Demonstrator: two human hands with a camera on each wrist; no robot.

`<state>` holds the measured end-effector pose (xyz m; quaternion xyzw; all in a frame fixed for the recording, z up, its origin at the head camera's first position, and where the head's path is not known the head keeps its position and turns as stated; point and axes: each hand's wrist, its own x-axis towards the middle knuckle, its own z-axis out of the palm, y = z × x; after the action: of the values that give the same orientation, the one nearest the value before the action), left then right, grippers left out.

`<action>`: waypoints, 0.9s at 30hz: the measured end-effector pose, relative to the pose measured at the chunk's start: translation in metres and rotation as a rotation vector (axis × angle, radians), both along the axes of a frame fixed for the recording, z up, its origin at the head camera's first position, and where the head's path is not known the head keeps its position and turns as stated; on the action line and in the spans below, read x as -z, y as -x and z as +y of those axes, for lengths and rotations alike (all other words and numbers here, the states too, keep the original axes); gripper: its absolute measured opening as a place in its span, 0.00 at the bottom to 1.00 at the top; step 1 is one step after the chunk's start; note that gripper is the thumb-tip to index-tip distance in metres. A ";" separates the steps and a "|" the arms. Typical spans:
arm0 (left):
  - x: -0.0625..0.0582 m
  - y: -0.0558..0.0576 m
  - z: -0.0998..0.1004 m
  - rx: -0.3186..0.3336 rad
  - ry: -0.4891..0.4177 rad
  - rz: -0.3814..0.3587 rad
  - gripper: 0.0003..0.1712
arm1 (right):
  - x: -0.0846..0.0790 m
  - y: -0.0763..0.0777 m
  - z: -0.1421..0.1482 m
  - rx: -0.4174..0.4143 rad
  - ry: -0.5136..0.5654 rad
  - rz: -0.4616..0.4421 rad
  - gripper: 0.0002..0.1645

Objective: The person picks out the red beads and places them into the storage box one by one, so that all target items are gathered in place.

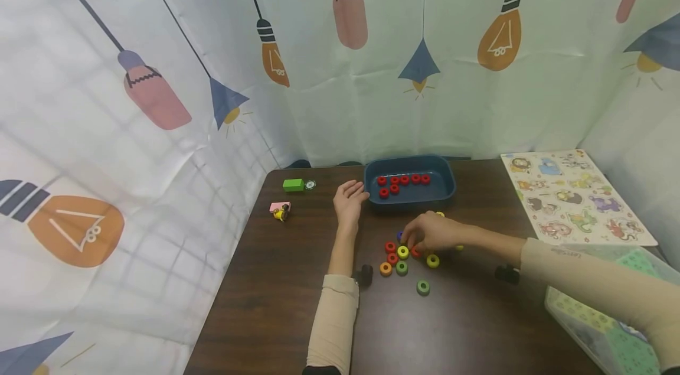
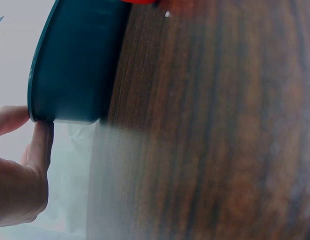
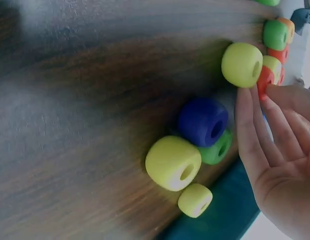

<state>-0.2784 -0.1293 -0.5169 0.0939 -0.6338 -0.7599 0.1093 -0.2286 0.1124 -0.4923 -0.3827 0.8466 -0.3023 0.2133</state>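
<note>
At the left end of a dark blue tray (image 1: 410,201) is my left hand (image 1: 349,202), its fingers loosely extended. In the left wrist view, its thumb and a finger (image 2: 41,142) meet the corner of the tray (image 2: 75,65); I cannot tell how firmly they touch. My right hand (image 1: 432,232) reaches down among loose beads and pinches a red bead (image 3: 264,81) between thumb and fingertips. Close by are a yellow bead (image 3: 242,65), a blue bead (image 3: 202,121) and a green bead (image 3: 217,148). Several red beads (image 1: 405,180) lie inside the tray.
A green block (image 1: 293,185) and a small yellow figure (image 1: 281,212) lie at the back left. On the right are an animal picture board (image 1: 579,198) and a clear plastic box (image 1: 589,325). A lone green bead (image 1: 423,287) lies nearer the front of the brown table (image 1: 276,304).
</note>
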 end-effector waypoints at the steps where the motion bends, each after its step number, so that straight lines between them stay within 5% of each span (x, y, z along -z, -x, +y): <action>1: 0.000 0.000 0.000 0.000 -0.001 -0.001 0.28 | -0.002 0.001 0.001 0.009 -0.001 -0.024 0.19; 9: 0.000 0.000 0.001 -0.001 -0.006 0.007 0.28 | -0.044 0.029 0.007 0.146 0.070 -0.233 0.21; 15: 0.000 0.002 0.001 0.002 0.006 0.012 0.31 | -0.076 0.067 0.010 0.182 0.106 -0.238 0.18; 22: -0.007 -0.002 -0.002 0.023 -0.028 -0.015 0.29 | -0.078 0.120 0.012 0.248 0.053 -0.224 0.19; 27: -0.023 -0.010 -0.004 0.087 -0.046 -0.036 0.30 | -0.073 0.142 0.006 0.253 -0.048 -0.216 0.19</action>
<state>-0.2682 -0.1337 -0.4942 0.0821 -0.6217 -0.7765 0.0625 -0.3703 0.1181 -0.4189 -0.2332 0.8671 -0.3458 0.2725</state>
